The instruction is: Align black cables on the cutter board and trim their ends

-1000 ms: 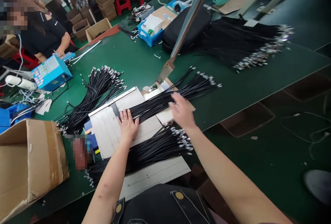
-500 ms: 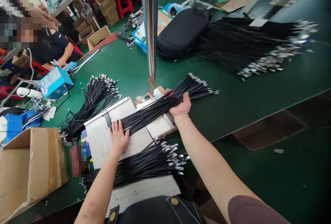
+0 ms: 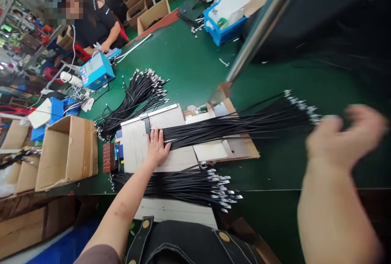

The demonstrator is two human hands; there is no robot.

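Observation:
A bundle of black cables (image 3: pixel 220 127) with silvery end connectors lies across a white board (image 3: pixel 136 144). My left hand (image 3: pixel 157 148) rests flat on the board at the bundle's left end, fingers apart, pressing on or beside the cable ends. Past the connectors at the far right, my right hand (image 3: pixel 345 138) is raised, blurred, with curved fingers apart and nothing visible between them. A second black cable bundle (image 3: pixel 183 184) lies nearer to me, below the board. Farther back, a third bundle of black cables (image 3: pixel 134 97) is heaped on the green table.
A metal pole (image 3: pixel 259 32) rises behind the board. An open cardboard box (image 3: pixel 70 150) stands at the left. A blue device (image 3: pixel 97 70) and a blue tray (image 3: pixel 224 24) sit farther back. Another person (image 3: pixel 97 28) sits across the green table (image 3: pixel 189 60).
My right hand has let go of the cable bundle's middle and moved right, past the connector ends. My left hand stays on the board. The view has swung right.

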